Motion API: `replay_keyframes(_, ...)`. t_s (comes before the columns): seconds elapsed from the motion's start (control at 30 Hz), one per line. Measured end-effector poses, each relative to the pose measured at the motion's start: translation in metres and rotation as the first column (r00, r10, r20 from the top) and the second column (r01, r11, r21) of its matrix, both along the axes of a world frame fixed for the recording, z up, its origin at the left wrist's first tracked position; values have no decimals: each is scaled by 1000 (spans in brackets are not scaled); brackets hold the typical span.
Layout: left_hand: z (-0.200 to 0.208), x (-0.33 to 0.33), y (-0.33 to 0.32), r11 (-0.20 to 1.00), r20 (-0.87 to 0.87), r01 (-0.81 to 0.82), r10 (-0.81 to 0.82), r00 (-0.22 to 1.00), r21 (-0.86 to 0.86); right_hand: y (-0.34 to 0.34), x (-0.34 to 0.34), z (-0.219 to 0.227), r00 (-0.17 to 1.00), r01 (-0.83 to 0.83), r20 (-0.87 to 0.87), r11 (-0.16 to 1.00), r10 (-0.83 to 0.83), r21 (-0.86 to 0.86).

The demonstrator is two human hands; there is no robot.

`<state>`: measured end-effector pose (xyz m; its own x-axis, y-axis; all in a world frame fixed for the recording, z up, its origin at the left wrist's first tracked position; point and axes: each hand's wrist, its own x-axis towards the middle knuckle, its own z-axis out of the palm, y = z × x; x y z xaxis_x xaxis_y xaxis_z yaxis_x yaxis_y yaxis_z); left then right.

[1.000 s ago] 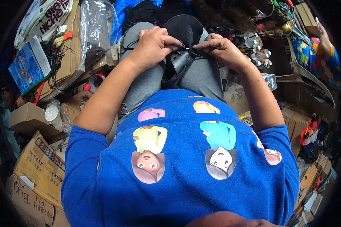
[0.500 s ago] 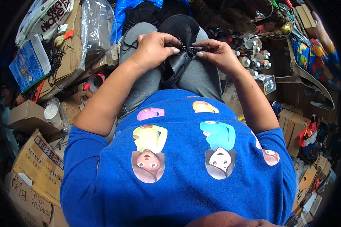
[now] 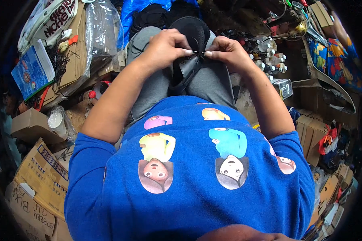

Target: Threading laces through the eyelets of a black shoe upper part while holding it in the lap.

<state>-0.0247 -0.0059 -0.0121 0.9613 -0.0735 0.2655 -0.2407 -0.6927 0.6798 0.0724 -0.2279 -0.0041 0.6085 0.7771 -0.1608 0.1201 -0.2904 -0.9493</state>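
Between my knees rests a black leather shoe upper (image 3: 188, 72), its rounded black front (image 3: 189, 26) pointing away from me. My left hand (image 3: 167, 49) is closed in a pinch at the left of the leather, on what looks like a thin needle (image 3: 194, 51). Opposite it, my right hand (image 3: 226, 53) pinches another thin, needle-like tip close to the same spot. The fingertips almost meet over the seam. Any thread there is too fine to make out clearly. A dark cord (image 3: 137, 49) lies over my left knee.
Dark, round pieces (image 3: 149, 18) are piled beyond my knees. Several small capped bottles (image 3: 274, 60) and a clear box (image 3: 283, 88) stand to the right. Cardboard boxes (image 3: 34, 124), a blue booklet (image 3: 33, 70) and clear plastic wrap (image 3: 102, 30) crowd the left side.
Both hands have drawn closer together over the leather. The right hand's fingers have curled in more, and the needle-like pieces show less than before.
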Motion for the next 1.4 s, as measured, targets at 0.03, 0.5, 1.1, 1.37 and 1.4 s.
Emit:
replay_keyframes(0.03,3,-5,10,981,-157,-11,-20,987,-193,-8,7,-1,995,33,-93,999,-35,-13)
replay_keyframes(0.5,30,3,-5,981,-267,182,-156,951,75,-50,6,9,983,36,-182,998,-25,55)
replay_keyframes(1.1,15,-3,15,939,-140,309,-289,947,151,11,2,23,406,-145,788,884,463,-445)
replay_keyframes(1.37,17,-98,132,954,-252,-277,297,921,112,-93,43,5,976,177,195,878,-98,-445)
replay_keyframes(1.4,15,-105,143,889,-280,-385,315,907,-248,-105,49,-2,948,280,-79,927,-308,-251)
